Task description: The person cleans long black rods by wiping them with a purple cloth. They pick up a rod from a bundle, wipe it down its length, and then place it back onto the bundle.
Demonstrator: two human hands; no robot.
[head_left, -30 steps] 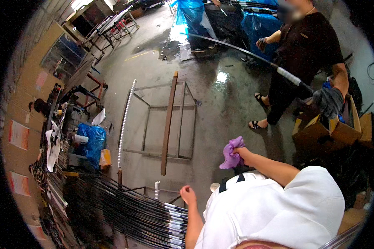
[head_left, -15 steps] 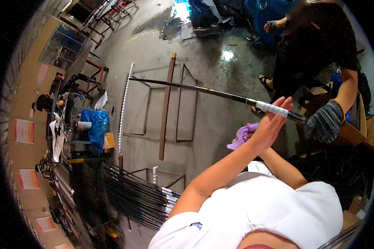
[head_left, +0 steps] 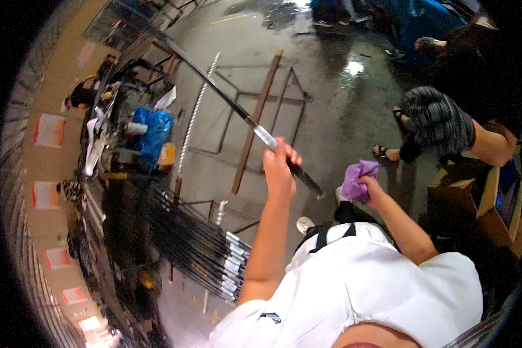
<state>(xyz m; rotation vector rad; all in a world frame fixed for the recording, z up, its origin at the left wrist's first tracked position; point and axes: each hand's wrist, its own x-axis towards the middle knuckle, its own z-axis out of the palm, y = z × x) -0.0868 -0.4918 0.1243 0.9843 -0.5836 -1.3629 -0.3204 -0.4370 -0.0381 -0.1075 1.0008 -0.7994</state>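
Observation:
My left hand [head_left: 281, 167] is closed around a long black rod [head_left: 233, 105] just below the pale band [head_left: 265, 137] near its thick end. The rod slants from its butt, low and to the right of the hand, up to the far left, where its tip is hard to make out. In my right hand [head_left: 374, 191] is a crumpled purple cloth [head_left: 358, 178], apart from the rod. Another person's hand in a grey knitted glove [head_left: 437, 120] is up at the right, no longer on the rod. Several similar black rods [head_left: 194, 243] lie side by side at the lower left.
A metal frame stands on the floor ahead, with a brown bar [head_left: 257, 124] and a white ridged strip [head_left: 196, 113] across it. A cluttered bench with a blue plastic bag [head_left: 154, 132] runs along the left. At right stands an open cardboard box [head_left: 486, 194].
The gloved hand has let go of the rod and moved up. My left hand, flat against the rod before, has closed on it and swung it left. The purple cloth shows more fully.

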